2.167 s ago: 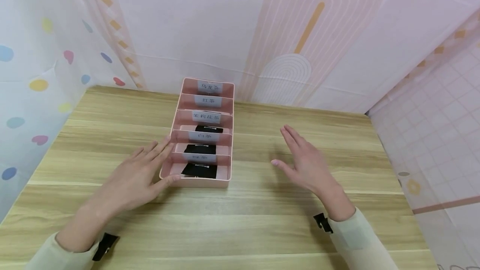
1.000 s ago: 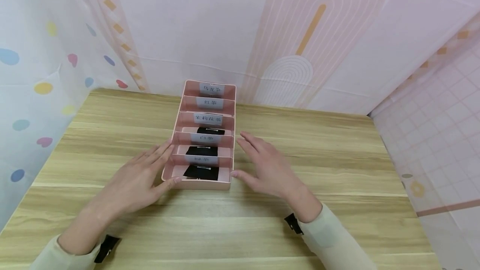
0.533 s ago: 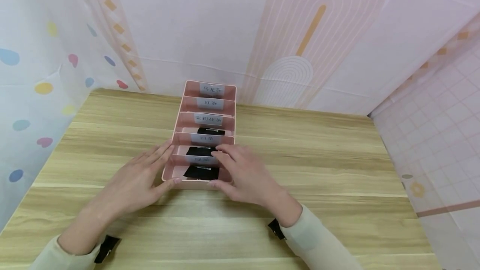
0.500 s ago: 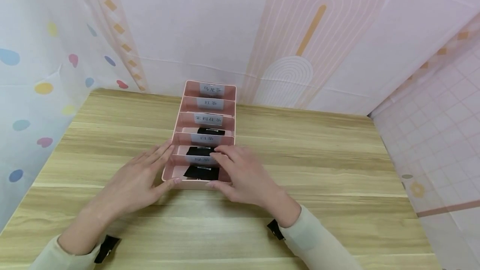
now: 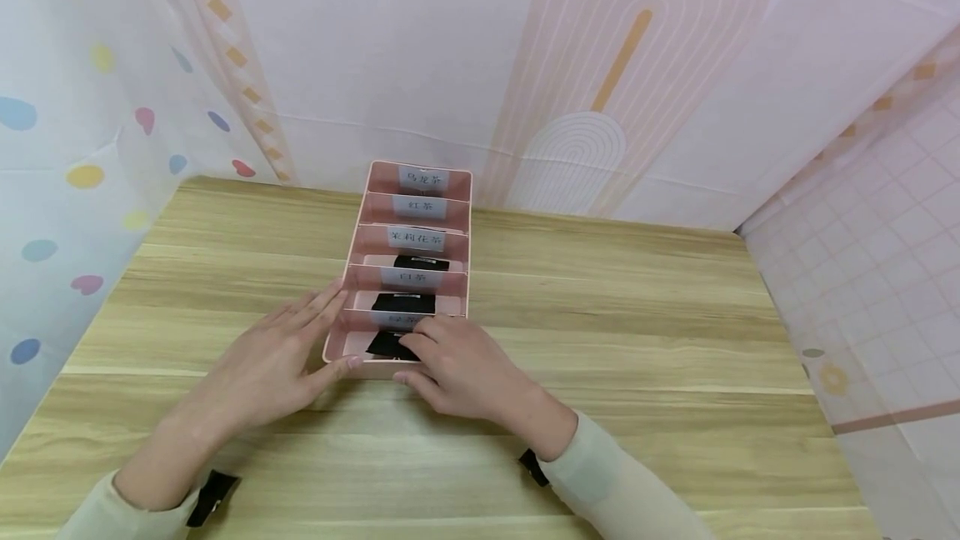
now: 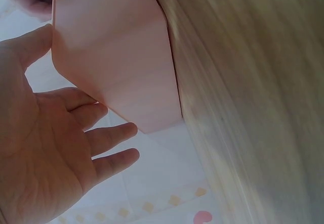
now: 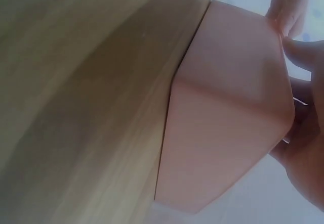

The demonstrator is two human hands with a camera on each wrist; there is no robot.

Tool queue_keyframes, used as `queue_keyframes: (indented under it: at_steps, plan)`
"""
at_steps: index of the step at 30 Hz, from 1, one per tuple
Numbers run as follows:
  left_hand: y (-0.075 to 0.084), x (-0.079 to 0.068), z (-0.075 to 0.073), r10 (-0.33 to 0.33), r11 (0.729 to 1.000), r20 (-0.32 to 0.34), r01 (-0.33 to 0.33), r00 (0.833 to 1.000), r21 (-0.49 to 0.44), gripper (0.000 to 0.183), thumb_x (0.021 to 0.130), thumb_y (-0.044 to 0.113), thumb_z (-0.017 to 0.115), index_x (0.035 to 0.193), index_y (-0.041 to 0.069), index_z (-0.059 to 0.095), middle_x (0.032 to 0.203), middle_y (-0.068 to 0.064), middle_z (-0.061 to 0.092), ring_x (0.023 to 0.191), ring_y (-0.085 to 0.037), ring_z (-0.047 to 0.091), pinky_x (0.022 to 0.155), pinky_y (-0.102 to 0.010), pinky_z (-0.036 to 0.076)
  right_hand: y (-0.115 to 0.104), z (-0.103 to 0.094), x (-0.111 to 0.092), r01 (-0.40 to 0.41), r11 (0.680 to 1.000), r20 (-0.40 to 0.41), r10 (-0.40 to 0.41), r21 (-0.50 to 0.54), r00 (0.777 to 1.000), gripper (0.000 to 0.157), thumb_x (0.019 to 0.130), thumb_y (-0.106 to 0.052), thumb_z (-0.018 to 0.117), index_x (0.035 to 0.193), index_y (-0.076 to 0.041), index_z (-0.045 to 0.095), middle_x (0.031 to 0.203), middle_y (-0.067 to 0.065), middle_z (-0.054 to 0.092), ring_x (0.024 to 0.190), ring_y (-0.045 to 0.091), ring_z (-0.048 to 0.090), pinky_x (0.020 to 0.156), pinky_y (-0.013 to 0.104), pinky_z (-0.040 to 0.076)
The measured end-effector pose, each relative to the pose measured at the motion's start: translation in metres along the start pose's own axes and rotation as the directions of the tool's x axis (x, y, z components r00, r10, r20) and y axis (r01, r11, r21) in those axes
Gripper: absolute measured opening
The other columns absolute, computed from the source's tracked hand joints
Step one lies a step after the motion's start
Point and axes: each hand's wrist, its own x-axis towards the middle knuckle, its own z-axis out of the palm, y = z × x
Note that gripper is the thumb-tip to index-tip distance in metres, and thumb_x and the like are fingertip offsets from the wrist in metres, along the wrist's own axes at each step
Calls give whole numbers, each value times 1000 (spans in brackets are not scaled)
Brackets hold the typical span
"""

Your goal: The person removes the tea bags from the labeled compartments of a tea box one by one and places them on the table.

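Observation:
A long pink divided box (image 5: 375, 369) stands on the table, with several compartments in a row. A black sachet (image 5: 386, 345) lies in the nearest compartment, partly covered by my right hand (image 5: 468, 369). That hand's fingers bend down into the compartment over the sachet, fingertips hidden, while its thumb lies at the front rim. My left hand (image 5: 273, 361) rests along the box's left side, fingers spread against the rim and thumb at the front corner; the left wrist view shows its palm (image 6: 45, 148) beside the pink wall. Two further black sachets (image 5: 405, 302) lie in the second and third compartments.
White paper labels (image 5: 422, 207) with Chinese tea names stand on the compartments' back walls. The wooden table (image 5: 630, 315) ends at a patterned cloth backdrop (image 5: 420, 48) close behind the box, with cloth on both sides too.
From the table's right side, my right hand has moved left to the box, over the second compartment's edge, then down to the front compartment's sachet. My left hand has stayed at the box's left rim.

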Motion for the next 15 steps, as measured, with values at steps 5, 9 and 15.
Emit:
queue_keyframes:
  at_steps: [5,9,15]
  plan:
    - [1,1,1,-4,1000,2,4,1000,-4,84,101,51,65,159,-3,38,170,-16,30,143,-51,44,116,-65,37,-1,2,0,-29,999,33,30,-37,999,24,101,-31,70,104,-8,75,95,1,68,90,17,65,85,31,55]
    - [1,2,1,-8,1000,3,8,1000,-6,83,101,52,64,159,-3,38,170,-16,30,143,-51,44,116,-65,37,-1,2,0,-42,997,69,47,-68,997,21,103,-30,67,99,-12,77,90,-2,67,86,15,63,80,29,53]
    - [1,2,2,-6,1000,-7,6,1000,-10,83,100,51,66,158,-4,41,169,-16,32,143,-50,43,116,-64,36,-3,3,1,-55,997,122,61,-55,991,20,105,-26,63,96,-16,78,90,-4,68,86,14,62,77,27,52]
